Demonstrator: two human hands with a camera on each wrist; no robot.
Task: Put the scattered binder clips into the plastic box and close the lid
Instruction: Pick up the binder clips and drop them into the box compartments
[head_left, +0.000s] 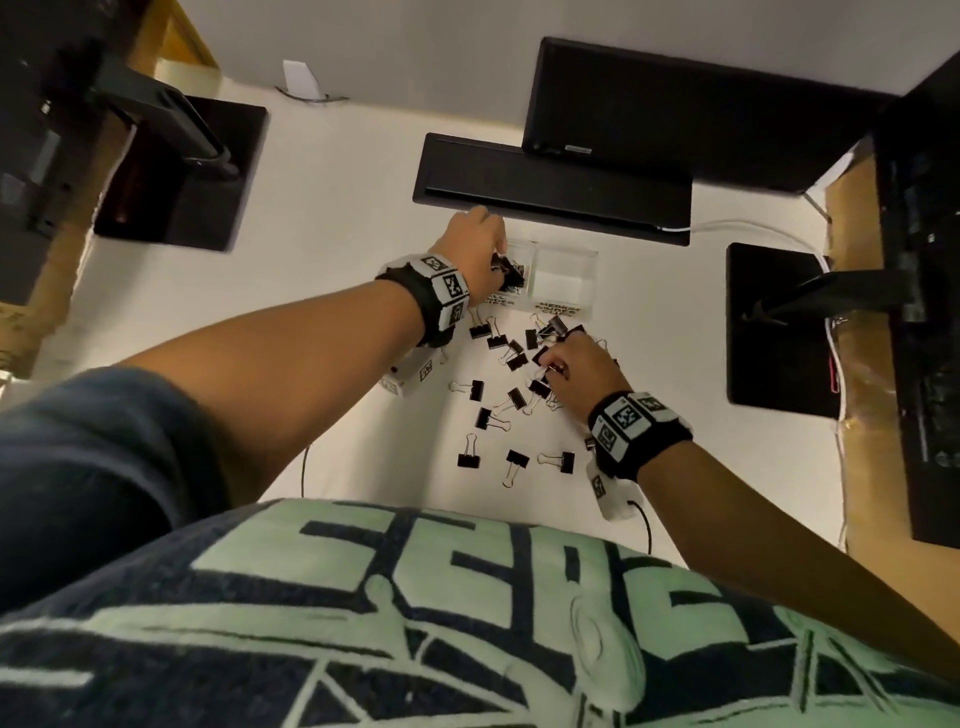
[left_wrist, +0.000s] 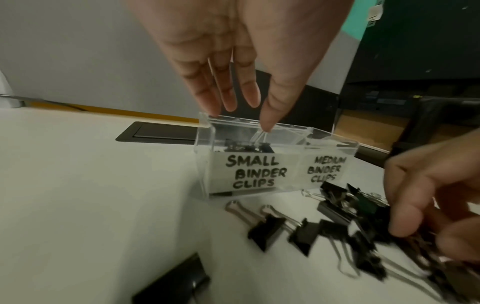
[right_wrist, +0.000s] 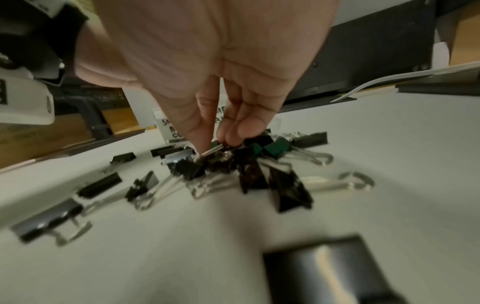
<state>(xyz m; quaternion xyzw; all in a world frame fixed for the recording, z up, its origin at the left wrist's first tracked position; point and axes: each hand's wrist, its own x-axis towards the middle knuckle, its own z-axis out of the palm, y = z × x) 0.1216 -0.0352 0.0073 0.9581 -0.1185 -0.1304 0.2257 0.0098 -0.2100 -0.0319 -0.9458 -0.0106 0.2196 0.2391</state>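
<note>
The plastic box (left_wrist: 275, 164) bears handwritten labels: "SMALL BINDER CLIPS", "MEDIUM BINDER CLIPS".

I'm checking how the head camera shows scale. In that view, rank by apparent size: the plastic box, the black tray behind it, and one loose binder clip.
1. black tray
2. plastic box
3. binder clip

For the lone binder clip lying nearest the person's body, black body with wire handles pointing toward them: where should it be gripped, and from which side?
Take the binder clip by its wire handles, pinched between thumb and fingertip from above, on the near side. The handles lie flat and stick out toward the person, clear of other clips, while the black body is wedge-shaped and probably slips. The right hand pinches a clip's wire this way.
</note>
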